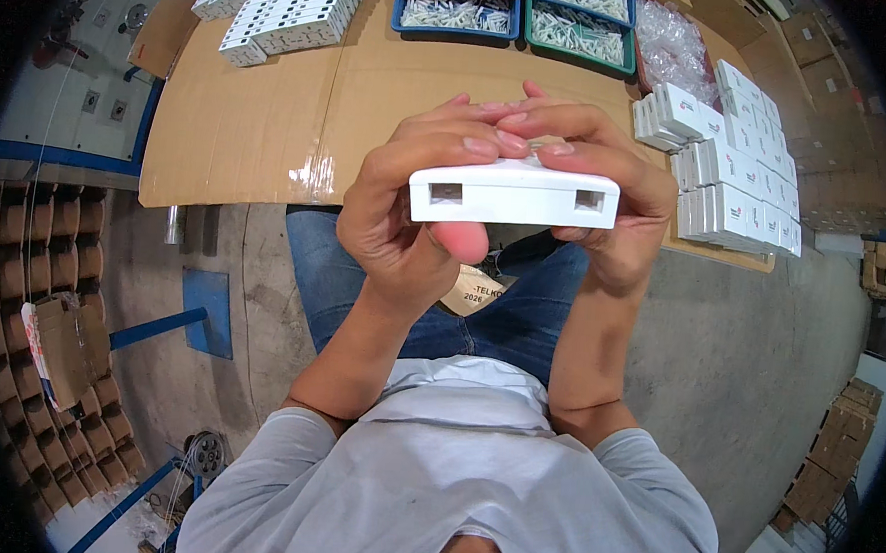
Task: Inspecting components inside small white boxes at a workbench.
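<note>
A flat white plastic housing (514, 202) is held up in front of my chest, its narrow side facing me. Two rectangular cut-outs show in that side, one near each end. My left hand (395, 189) grips the left end, with the thumb under the lower edge and the fingers over the top. On the other end is my right hand (628, 196), its fingers curled across the upper face and the thumb partly hidden beneath. The fingertips of both hands meet near the middle of the top. The housing's far side is hidden.
A cardboard-covered table (260, 127) spans the front. Stacked white pieces (296, 18) stand at its back left, and stacked white boxes (734, 182) at right. At the back are a blue bin (456, 22) and a green bin (580, 43) of small parts, beside clear plastic bags (676, 43).
</note>
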The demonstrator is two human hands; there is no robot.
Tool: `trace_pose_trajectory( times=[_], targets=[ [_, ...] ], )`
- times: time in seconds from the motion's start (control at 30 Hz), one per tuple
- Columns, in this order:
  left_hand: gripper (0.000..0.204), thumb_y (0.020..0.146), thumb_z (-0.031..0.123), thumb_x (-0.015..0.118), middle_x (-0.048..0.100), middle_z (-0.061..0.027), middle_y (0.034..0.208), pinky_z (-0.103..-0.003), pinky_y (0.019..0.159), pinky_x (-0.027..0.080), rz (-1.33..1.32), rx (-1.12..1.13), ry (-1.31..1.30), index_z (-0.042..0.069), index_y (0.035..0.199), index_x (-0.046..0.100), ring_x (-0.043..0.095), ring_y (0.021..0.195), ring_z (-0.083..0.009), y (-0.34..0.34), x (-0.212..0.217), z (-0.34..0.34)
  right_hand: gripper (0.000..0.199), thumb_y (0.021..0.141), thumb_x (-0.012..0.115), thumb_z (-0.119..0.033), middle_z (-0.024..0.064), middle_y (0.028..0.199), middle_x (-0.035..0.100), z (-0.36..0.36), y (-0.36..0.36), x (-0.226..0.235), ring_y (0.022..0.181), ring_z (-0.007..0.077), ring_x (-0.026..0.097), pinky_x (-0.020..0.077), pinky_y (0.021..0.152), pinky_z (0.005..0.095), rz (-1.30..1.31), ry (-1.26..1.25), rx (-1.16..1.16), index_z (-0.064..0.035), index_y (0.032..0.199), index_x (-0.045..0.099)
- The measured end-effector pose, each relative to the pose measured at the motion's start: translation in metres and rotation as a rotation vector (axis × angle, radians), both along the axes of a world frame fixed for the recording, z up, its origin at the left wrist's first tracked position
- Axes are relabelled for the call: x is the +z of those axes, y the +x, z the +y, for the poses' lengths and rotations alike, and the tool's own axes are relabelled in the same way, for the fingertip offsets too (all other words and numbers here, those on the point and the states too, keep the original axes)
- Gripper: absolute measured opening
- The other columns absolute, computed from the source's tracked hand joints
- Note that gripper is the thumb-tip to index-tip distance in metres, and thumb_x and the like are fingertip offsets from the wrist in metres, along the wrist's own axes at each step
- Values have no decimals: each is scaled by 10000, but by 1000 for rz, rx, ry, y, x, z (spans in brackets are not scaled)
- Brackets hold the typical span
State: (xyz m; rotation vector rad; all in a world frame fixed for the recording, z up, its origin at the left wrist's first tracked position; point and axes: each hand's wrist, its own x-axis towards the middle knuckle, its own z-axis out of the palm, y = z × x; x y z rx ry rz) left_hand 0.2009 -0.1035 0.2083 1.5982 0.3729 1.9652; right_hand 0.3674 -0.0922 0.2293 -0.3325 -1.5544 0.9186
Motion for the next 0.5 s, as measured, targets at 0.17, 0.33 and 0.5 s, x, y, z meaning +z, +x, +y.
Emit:
trace_pose_trajectory(
  times=[0.17, 0.33, 0.5],
  targets=[
    [423, 926, 365, 707, 708, -153, 1027, -521, 1040, 446, 1, 8, 1, 8, 1120, 590, 685, 1025, -303, 1, -2, 1, 422, 751, 840, -265, 201, 1114, 719, 3, 2, -3, 1124, 332, 662, 341, 1109, 577, -3, 20, 6, -28, 1090, 759],
    [475, 922, 403, 701, 705, -134, 1063, -490, 1048, 440, 2, 39, 10, -15, 1126, 601, 684, 1031, -295, 4, 7, 10, 402, 805, 787, -122, 240, 1160, 685, 9, 1, 4, 1158, 356, 633, 503, 1011, 456, 64, 47, 70, 58, 1154, 699],
    [515, 908, 444, 708, 674, -158, 1104, -416, 1003, 463, 68, 35, -13, -11, 1133, 624, 646, 1079, -280, 0, 17, 8, 393, 793, 798, -116, 252, 1211, 657, 2, 3, 7, 1172, 338, 627, 509, 993, 423, 76, -17, 56, 29, 1148, 712]
  ],
)
